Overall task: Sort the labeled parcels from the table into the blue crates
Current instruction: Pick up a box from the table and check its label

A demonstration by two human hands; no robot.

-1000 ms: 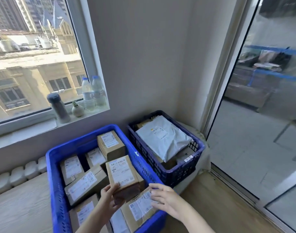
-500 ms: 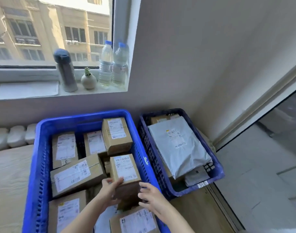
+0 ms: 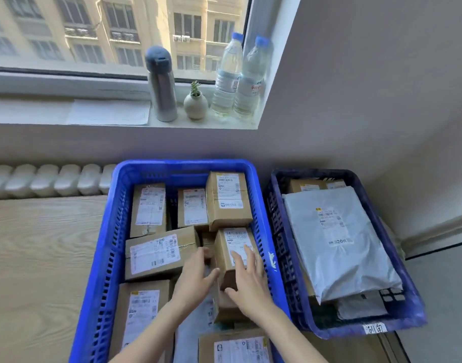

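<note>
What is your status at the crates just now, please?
Left hand and right hand press a small labeled box between them. Box inside the bright blue crate, among other parcels. Nothing blocking.

bright blue crate [image 3: 182, 165]: slotted walls. dark blue crate [image 3: 413, 310]: lattice walls, white tag. parcel boxes [image 3: 227, 203]: brown cardboard, white labels, black print. mailer [image 3: 337, 263]: grey, white label. bottle caps [image 3: 236, 36]: light blue.

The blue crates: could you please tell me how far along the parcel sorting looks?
Done: several labelled boxes lie in the bright blue crate, and a grey mailer tops the darker crate. In hand: the left hand and right hand press on one small box in the bright crate. Left: unclear; no unsorted parcels are in view.
</note>
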